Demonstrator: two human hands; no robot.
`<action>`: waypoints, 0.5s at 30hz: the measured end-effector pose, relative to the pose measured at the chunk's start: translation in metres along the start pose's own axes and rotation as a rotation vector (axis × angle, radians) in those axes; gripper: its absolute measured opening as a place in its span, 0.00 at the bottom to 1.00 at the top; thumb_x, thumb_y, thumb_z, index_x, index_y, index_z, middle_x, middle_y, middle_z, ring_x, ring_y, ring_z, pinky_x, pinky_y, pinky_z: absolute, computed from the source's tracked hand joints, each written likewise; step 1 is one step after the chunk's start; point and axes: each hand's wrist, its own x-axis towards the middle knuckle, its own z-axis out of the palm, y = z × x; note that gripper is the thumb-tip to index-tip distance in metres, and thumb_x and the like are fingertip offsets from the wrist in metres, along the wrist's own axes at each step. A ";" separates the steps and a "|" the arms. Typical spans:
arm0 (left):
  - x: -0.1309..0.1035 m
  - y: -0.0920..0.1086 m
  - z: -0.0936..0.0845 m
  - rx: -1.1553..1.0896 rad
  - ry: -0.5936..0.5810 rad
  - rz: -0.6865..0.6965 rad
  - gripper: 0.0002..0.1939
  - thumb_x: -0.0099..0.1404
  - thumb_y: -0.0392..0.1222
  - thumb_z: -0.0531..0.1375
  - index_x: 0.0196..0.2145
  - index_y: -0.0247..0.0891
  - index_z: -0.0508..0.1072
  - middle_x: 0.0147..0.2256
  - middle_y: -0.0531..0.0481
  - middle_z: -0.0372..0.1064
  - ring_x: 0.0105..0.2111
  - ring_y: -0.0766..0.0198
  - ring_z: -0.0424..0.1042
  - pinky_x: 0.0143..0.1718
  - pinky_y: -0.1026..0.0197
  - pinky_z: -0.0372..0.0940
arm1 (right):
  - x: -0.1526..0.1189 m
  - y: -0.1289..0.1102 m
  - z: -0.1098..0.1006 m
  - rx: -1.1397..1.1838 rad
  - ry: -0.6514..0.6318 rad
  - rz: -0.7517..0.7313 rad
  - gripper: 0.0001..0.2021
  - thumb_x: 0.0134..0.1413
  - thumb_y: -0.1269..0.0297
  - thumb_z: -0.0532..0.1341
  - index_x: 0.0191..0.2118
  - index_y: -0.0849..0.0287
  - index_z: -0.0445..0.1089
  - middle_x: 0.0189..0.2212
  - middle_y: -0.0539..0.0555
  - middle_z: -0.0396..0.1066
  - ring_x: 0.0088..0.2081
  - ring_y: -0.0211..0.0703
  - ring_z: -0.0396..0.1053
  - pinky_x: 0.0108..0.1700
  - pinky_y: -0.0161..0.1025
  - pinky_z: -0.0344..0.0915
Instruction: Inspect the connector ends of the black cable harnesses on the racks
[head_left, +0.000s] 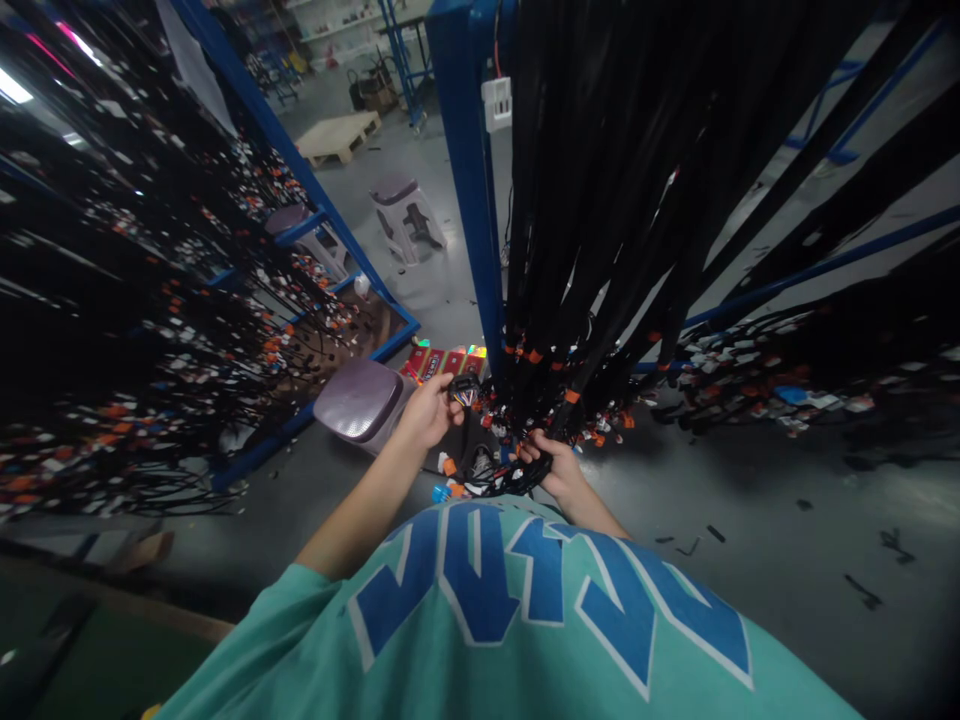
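Note:
My left hand (435, 412) pinches a black wire connector (465, 388) with several thin coloured wires running out of its lower side. To the right, my right hand (553, 462) has its fingers closed around a black cable bundle (517, 478) low in front of my shirt. Orange and white connectors (450, 466) and a blue connector (441, 493) hang by the bundle between my hands. Just beyond my hands, black wiring harnesses (585, 240) hang down from the blue rack, their lower ends thick with small plugs.
A blue rack post (469, 180) rises straight ahead. A grey-purple stool (360, 398) stands left of my left forearm, with a red box (442, 364) behind it. More harnesses (150, 300) hang at left. Another stool (407, 220) and a wooden pallet (339, 136) are farther back.

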 end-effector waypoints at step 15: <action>-0.003 0.001 0.002 -0.028 0.013 0.004 0.09 0.61 0.36 0.48 0.23 0.35 0.60 0.11 0.57 0.56 0.10 0.72 0.55 0.11 0.70 0.51 | 0.003 0.002 -0.003 -0.010 0.003 -0.018 0.11 0.38 0.68 0.64 0.22 0.55 0.58 0.12 0.42 0.55 0.18 0.35 0.58 0.36 0.43 0.66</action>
